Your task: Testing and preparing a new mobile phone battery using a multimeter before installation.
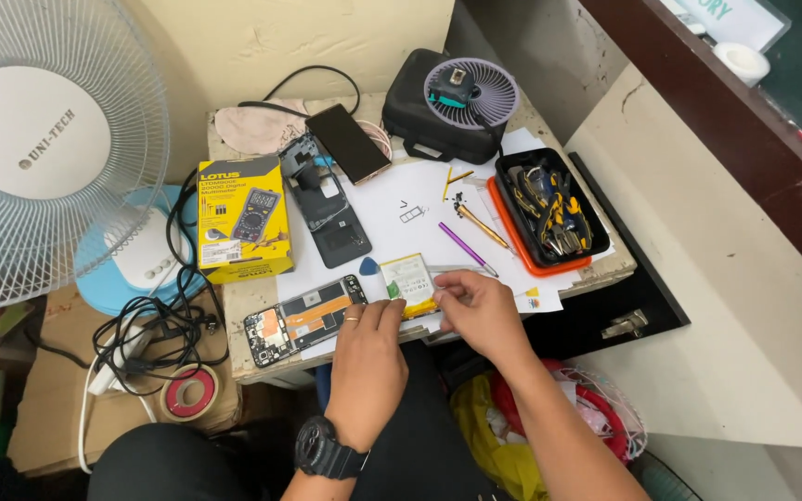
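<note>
- a small desk with a worn pale top stands in a corner, against a cream wall, with white paper sheets spread over most of it; a dark wooden ledge runs along the right side of the room.
- the left hand, with a ring on one finger and a black watch on the wrist, lies fingers together on the desk's near edge, its fingertips touching the lower edge of a flat phone battery.
- the right hand pinches the right edge of that battery between thumb and fingers; the battery is thin, rectangular, pale with a yellow rim, and lies on the paper at the desk's front.
- just left of the battery lies one opened phone body, dark with orange parts inside.
- further back: one dark back cover, one glossy black phone, one yellow cardboard box picturing a meter.
- one blue triangular pick, one purple pen-like tool and one gold one lie on the paper.
- one black tray in an orange rim holds jumbled tools.
- one small purple fan sits on a black case; one large white wire-guarded fan stands at left.
</note>
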